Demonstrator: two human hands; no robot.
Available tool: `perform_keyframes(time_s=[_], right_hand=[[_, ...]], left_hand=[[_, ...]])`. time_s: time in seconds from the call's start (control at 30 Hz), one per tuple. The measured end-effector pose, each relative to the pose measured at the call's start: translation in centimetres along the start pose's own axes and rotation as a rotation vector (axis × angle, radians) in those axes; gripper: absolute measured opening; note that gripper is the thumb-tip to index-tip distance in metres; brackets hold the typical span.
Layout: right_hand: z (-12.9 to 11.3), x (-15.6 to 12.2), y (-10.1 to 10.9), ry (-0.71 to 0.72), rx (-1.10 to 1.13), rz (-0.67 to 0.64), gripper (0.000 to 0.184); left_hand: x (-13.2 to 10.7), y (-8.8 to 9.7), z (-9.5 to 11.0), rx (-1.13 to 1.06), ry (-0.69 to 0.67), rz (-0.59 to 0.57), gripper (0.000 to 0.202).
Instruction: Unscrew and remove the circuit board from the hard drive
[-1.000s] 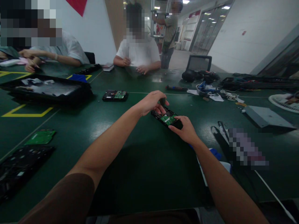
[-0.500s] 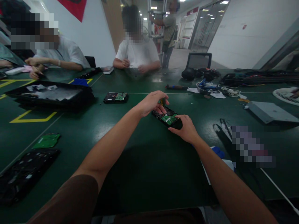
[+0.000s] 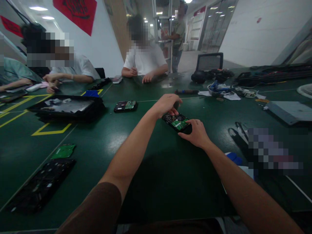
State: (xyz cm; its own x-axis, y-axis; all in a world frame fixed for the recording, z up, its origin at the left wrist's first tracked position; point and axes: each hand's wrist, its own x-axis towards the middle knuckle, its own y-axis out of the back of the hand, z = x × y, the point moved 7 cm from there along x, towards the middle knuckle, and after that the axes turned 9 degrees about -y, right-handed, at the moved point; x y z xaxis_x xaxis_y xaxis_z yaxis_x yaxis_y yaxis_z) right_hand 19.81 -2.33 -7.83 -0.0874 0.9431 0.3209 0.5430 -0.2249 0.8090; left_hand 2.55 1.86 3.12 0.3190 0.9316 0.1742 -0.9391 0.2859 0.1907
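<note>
Saw a black hard drive [image 3: 177, 122], green circuit board upward, flat on the table [image 3: 151, 172], its near corner pressed under the right hand [image 3: 196, 134], fingers laid flat and unclenched. Found the left hand [image 3: 167, 105] curled round a dark tool handle [image 3: 176, 104] above the drive's far end. Noted a black tray [image 3: 95, 109] well left of the drive, holding pale crumpled sheets [image 3: 60, 105].

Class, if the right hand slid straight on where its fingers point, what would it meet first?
The hard drive, which the right hand seems to be touching; depth is unclear.
</note>
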Motion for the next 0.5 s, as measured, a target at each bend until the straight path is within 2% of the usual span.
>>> perform_keyframes(time_s=[0.2,0.5], right_hand=[[0.3,-0.1,0.3,-0.002,0.031,-0.040,0.062],[0.9,-0.3,0.3,0.043,0.123,-0.065,0.054]], left_hand=[[-0.3,-0.5,0.0,-0.068,-0.010,-0.022,0.016],[-0.8,0.7,0.0,0.017,-0.025,-0.011,0.021]])
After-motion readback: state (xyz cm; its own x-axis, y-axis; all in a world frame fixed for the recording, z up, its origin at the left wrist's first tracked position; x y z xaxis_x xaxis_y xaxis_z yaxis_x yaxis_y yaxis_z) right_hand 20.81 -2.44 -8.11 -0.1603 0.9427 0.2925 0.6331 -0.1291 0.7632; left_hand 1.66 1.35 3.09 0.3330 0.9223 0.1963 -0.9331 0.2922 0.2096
